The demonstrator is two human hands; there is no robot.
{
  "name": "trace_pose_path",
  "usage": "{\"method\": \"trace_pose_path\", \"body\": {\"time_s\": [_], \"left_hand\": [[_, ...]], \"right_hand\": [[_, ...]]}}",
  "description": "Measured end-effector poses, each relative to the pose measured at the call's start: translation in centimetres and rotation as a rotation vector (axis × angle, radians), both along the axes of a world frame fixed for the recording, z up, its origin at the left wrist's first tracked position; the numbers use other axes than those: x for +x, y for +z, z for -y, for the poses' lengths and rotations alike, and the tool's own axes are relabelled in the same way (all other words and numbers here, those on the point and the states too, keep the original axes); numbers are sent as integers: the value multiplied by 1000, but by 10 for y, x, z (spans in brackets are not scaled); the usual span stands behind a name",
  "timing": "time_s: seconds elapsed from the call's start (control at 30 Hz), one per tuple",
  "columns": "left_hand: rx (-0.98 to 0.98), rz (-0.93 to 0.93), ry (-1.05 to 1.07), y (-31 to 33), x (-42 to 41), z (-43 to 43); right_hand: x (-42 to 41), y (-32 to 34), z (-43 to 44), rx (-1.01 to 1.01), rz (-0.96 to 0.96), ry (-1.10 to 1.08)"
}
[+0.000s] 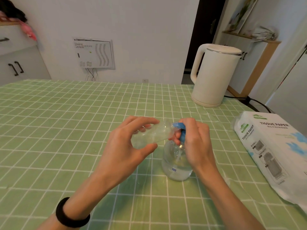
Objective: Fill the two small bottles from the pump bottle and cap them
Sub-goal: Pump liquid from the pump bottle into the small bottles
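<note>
A clear pump bottle (176,165) with a blue pump head (180,128) stands on the green checked tablecloth (66,130), partly full of clear liquid. My right hand (194,140) is curled round its pump head and neck. My left hand (129,143) grips a small clear bottle (152,134), tilted on its side with its mouth against the blue nozzle. I see neither a second small bottle nor any caps.
A cream electric kettle (214,75) stands at the back right, its black cord (259,103) trailing off the table edge. A pack of tissue paper (272,151) lies along the right side. White cabinets and a wall stand behind the table.
</note>
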State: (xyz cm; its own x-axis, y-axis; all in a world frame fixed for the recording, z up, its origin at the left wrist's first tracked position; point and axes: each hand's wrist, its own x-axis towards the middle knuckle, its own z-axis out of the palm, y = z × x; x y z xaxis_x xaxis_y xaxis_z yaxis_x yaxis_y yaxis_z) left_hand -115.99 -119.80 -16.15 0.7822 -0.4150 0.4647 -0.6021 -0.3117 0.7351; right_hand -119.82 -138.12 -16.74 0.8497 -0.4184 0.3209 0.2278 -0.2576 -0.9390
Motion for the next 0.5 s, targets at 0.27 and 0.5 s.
{"method": "trace_pose_path", "body": {"time_s": [0.27,0.5], "left_hand": [[-12,3,-8,1,2,-2],[10,3,-8,-1,2,-3]], "right_hand": [[0,1,0,-15,-32,-16],[1,0,1,-30,-9,-11]]}}
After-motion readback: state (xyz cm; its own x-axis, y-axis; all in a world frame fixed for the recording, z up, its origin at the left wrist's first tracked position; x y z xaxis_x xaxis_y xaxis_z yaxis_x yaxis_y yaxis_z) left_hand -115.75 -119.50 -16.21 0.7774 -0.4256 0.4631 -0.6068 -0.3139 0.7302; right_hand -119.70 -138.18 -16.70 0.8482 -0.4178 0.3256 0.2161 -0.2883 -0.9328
